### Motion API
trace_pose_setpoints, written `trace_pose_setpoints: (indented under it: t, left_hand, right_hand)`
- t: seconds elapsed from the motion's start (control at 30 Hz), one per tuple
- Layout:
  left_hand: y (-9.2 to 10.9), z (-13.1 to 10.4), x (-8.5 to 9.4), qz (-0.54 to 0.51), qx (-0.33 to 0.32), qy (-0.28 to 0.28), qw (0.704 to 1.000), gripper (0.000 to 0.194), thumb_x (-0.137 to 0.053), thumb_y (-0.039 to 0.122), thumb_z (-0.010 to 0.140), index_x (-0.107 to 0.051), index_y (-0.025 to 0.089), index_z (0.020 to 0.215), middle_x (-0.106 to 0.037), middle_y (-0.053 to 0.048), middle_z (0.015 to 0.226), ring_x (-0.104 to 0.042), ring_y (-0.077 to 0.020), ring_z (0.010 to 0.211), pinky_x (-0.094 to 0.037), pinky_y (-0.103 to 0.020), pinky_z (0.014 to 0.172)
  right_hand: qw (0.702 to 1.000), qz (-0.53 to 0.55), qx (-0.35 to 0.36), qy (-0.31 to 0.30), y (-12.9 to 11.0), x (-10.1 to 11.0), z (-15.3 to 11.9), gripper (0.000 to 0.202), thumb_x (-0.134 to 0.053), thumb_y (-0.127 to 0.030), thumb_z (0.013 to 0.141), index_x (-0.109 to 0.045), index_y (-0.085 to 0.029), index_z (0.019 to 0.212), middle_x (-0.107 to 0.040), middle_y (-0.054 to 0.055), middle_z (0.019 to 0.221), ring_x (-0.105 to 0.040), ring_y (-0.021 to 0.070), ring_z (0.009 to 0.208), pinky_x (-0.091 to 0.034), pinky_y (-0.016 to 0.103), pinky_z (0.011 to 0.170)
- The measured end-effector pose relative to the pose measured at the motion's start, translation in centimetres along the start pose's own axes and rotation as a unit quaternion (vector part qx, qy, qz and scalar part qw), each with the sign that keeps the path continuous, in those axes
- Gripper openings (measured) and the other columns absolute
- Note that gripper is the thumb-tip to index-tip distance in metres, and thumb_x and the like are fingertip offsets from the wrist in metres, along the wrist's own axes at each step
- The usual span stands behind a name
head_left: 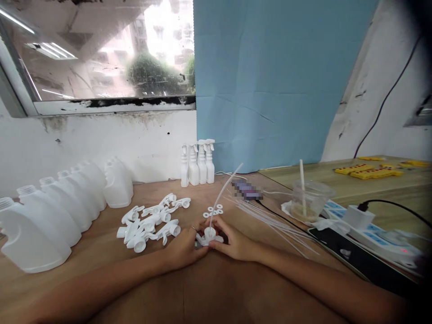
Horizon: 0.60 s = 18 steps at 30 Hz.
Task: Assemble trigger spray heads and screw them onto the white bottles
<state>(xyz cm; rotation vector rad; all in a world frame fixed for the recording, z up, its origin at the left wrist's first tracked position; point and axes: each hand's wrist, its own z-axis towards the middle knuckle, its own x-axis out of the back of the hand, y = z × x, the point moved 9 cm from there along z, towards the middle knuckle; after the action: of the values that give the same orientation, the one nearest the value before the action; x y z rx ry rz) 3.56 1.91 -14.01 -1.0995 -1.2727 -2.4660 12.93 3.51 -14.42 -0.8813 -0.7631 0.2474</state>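
A white spray head (209, 234) is held low over the brown table between both hands, with a thin clear tube (221, 192) rising from it and curving right. My left hand (186, 246) is closed on the spray head's left side. On its right side, the fingers of my right hand (232, 240) are closed round it. Small white ring washers (213, 210) lie just beyond the hands. Left of my left hand is a pile of white spray heads (151, 223). Several loose clear tubes (270, 218) lie to the right.
White empty bottles (35, 238) line the left side. Several bottles with spray heads (201, 166) stand by the wall. At right are a phone (248, 190), a plastic cup (308, 202), a power strip (381, 243), a black device (351, 256) and yellow parts (367, 171).
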Motion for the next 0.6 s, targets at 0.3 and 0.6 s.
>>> trace_pose_setpoints:
  t: [0.3, 0.6]
  left_hand:
    - [-0.8, -0.3, 1.1, -0.048, 0.058, 0.063, 0.995, 0.063, -0.062, 0.029, 0.081, -0.026, 0.022, 0.132, -0.061, -0.004, 0.1, -0.06, -0.0203, 0.09, -0.049, -0.033, 0.079]
    - [4.1, 2.4, 7.8, 0.124, 0.078, -0.066, 0.987, 0.095, -0.07, 0.049, 0.072, -0.014, 0.027, 0.146, -0.049, -0.011, 0.133, -0.057, -0.0251, 0.107, -0.048, -0.033, 0.083]
  right_hand:
    - [0.977, 0.193, -0.089, -0.018, 2.8, -0.5, 0.8, 0.051, -0.078, -0.037, 0.069, -0.044, -0.021, 0.104, -0.058, 0.001, 0.093, -0.057, 0.0162, 0.084, -0.043, 0.027, 0.072]
    - [0.959, 0.214, -0.11, 0.152, 0.1, 6.2, 0.9, 0.035, -0.081, -0.036, 0.063, -0.053, -0.018, 0.072, -0.061, 0.005, 0.108, -0.06, 0.0207, 0.092, -0.045, 0.03, 0.076]
